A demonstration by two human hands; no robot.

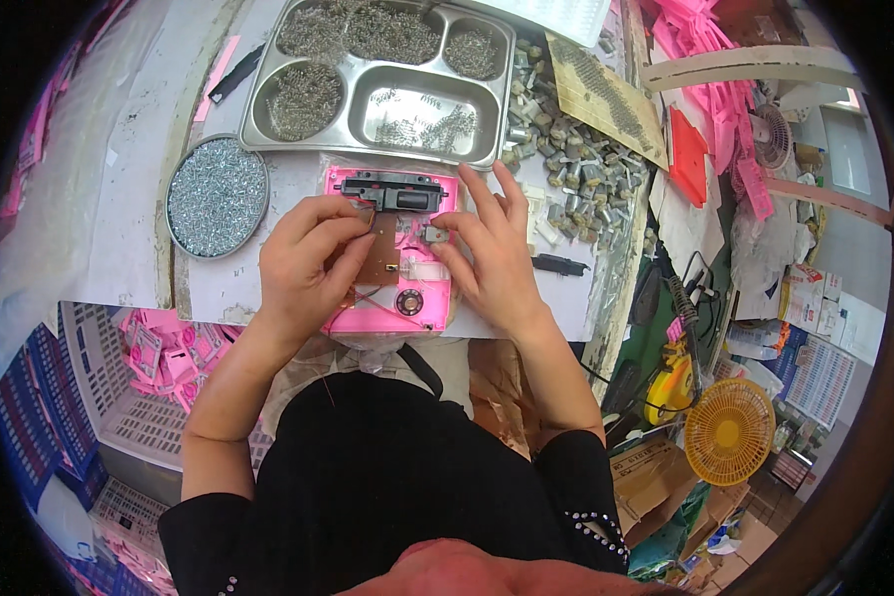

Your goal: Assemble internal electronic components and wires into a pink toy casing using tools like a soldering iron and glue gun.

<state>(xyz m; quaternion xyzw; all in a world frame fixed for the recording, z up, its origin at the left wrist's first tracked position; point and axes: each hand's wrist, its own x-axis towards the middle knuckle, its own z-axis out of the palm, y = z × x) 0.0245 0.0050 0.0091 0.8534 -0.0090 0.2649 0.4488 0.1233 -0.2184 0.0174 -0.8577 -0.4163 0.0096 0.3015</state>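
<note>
A pink plastic housing [375,318] lies on the worktop in front of me. Across its far end sits a black plastic mechanism [392,193], with a brown circuit board [377,266] below it and a small round speaker-like part [408,302] at the near end. My left hand [313,253] is pinched over the board's left side; whatever its fingertips hold is too small to make out. The thumb and fingers of my right hand [495,260] close on a small metal motor [434,234] at the housing's right side. Thin wires run over the near left part.
Beyond the housing stands a steel compartment tray [368,151] with small springs. A round dish of screws [217,199] is at left, and many small motors [576,179] are heaped at right. A black plastic strip [560,264] lies nearby. A crate [119,397] of pink parts stands lower left.
</note>
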